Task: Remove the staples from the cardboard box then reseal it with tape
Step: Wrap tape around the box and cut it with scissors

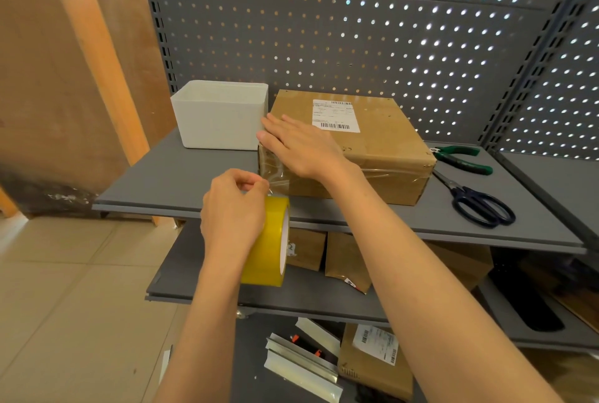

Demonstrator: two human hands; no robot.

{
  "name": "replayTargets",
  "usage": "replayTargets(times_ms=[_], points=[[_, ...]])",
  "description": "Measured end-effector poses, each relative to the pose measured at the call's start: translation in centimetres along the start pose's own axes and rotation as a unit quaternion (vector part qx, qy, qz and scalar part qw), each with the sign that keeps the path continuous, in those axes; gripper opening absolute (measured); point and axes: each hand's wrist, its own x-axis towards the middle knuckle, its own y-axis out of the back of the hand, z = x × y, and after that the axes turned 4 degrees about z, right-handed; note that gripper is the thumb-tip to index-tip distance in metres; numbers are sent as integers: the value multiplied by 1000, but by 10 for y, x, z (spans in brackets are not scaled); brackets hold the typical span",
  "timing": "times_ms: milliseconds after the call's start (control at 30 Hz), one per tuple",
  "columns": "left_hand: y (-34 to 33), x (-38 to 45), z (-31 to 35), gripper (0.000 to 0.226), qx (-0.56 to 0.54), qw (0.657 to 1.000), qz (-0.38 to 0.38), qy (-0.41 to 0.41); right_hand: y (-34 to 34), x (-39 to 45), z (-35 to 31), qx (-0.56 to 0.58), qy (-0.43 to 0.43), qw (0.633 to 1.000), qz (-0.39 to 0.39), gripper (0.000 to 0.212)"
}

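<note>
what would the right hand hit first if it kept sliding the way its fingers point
Probably the white bin. The right hand lies flat on the cardboard box, its fingertips at the box's left edge and pointing at the bin, which stands just beyond; the gap between them is unclear.

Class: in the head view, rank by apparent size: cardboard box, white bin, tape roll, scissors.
1. cardboard box
2. white bin
3. tape roll and scissors: unsure, since the roll is nearer the camera and partly hidden.
</note>
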Motion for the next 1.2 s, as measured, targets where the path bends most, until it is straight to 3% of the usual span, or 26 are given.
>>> replayTargets(times_ms=[267, 467, 733, 1033, 1200], points=[[2, 0, 2, 8, 21, 1000, 2, -7, 4, -3, -3, 6, -1, 1000, -2, 52], [0, -2, 5, 7, 35, 999, 1, -14, 9, -9, -3, 158, -26, 979, 125, 44], [-1, -3, 2, 7, 36, 999, 6, -19, 21, -36, 20, 154, -71, 954, 246, 38], [0, -5, 3, 11, 32, 999, 3, -15, 28, -84, 65, 88, -190, 915, 345, 34], [0, -6, 5, 13, 36, 999, 3, -16, 28, -114, 100, 40, -309, 887, 340, 37]])
